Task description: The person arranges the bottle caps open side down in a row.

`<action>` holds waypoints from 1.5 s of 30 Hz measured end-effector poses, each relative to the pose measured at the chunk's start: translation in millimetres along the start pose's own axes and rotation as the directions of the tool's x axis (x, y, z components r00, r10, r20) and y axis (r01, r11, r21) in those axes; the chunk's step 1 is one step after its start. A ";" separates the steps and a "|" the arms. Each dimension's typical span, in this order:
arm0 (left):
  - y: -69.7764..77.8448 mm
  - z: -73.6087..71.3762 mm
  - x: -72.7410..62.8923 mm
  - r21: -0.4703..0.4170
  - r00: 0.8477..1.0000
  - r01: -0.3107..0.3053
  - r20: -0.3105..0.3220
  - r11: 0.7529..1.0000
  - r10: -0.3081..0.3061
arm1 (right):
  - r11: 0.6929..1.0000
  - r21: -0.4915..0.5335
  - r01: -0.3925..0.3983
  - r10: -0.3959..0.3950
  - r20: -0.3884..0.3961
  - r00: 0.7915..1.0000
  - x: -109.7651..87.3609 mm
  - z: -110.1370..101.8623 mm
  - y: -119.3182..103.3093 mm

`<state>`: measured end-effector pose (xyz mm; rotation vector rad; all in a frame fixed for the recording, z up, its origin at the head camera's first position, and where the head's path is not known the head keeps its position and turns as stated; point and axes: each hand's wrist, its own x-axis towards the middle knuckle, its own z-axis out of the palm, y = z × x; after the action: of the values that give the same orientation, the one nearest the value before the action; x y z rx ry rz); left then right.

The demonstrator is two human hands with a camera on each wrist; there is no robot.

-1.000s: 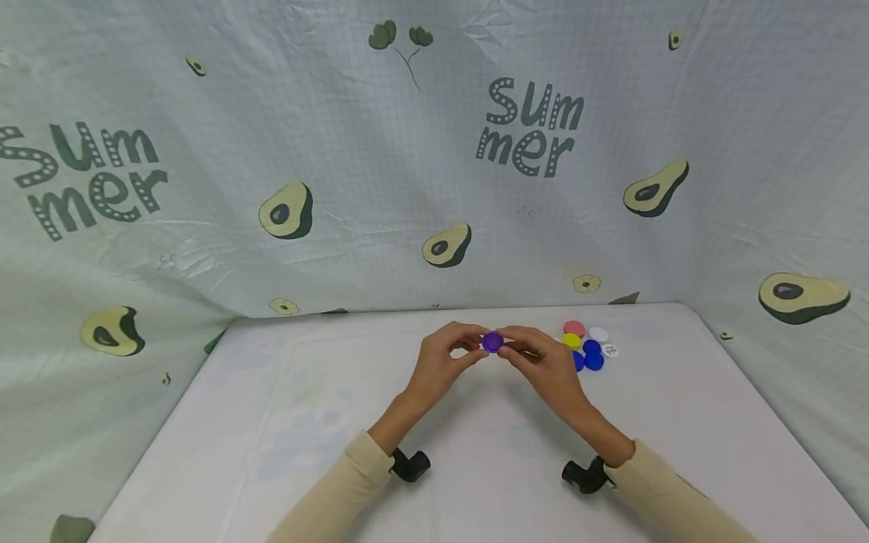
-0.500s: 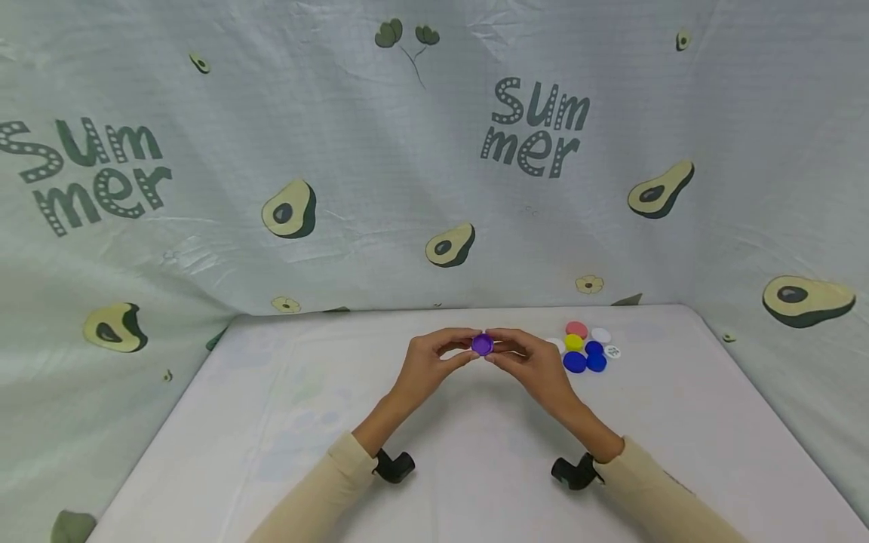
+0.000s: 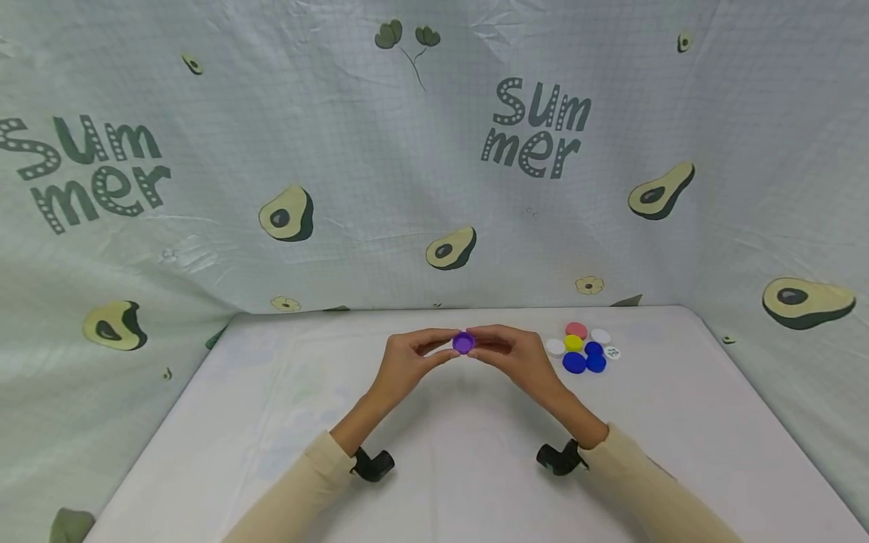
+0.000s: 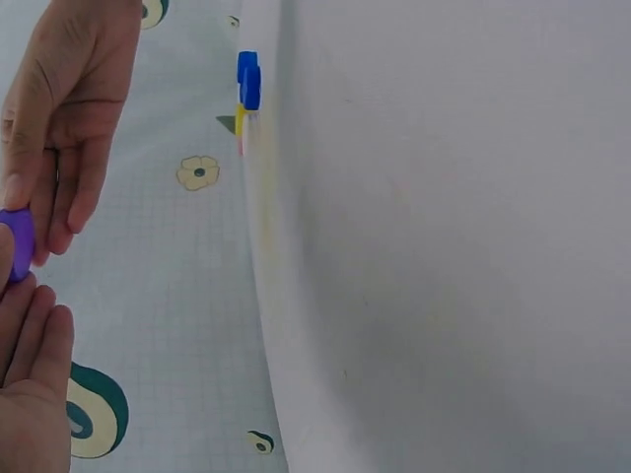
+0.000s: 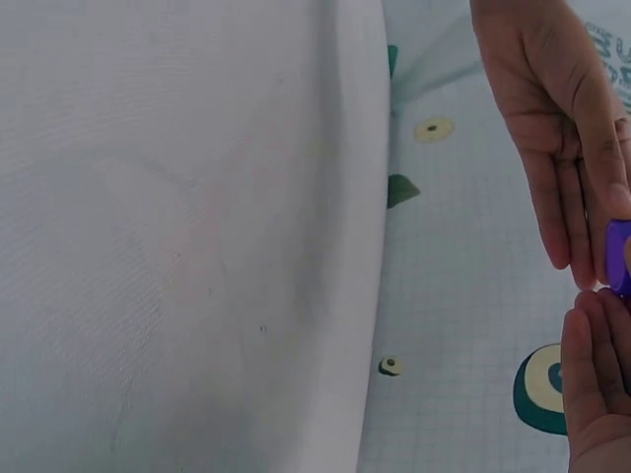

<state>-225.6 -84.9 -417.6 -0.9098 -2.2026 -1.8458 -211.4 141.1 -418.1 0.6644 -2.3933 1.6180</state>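
Note:
A round purple bottle cap (image 3: 464, 343) is held up above the white table, its hollow side facing the head camera. My left hand (image 3: 403, 362) pinches its left edge between thumb and fingers. From the other side my right hand (image 3: 519, 360) pinches it too, so the fingertips of both hands meet around the rim. In the left wrist view only an edge of the purple cap (image 4: 22, 244) shows at the frame's left border; in the right wrist view the purple cap (image 5: 618, 256) is partly cut off.
Right of my hands several caps lie grouped on the table (image 3: 434, 483): a pink cap (image 3: 576, 330), a yellow cap (image 3: 573, 343), blue caps (image 3: 574, 363), a plain white cap (image 3: 600, 336) and a printed white cap (image 3: 612, 352). An avocado-patterned curtain (image 3: 366, 173) hangs behind.
Both hands have moved left together with the purple cap between them. A white cap and a blue cap that the right hand covered now show fully.

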 end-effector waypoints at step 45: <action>-11.8 -52.1 1.5 0.071 0.988 0.149 -0.053 0.986 -0.146 | 0.980 -0.048 0.195 -0.193 0.039 0.980 51.7 41.7 7.9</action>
<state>-247.2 -133.6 -414.2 -0.6994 -2.3502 -1.8110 -256.5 91.9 -421.2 0.8916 -2.3018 1.4721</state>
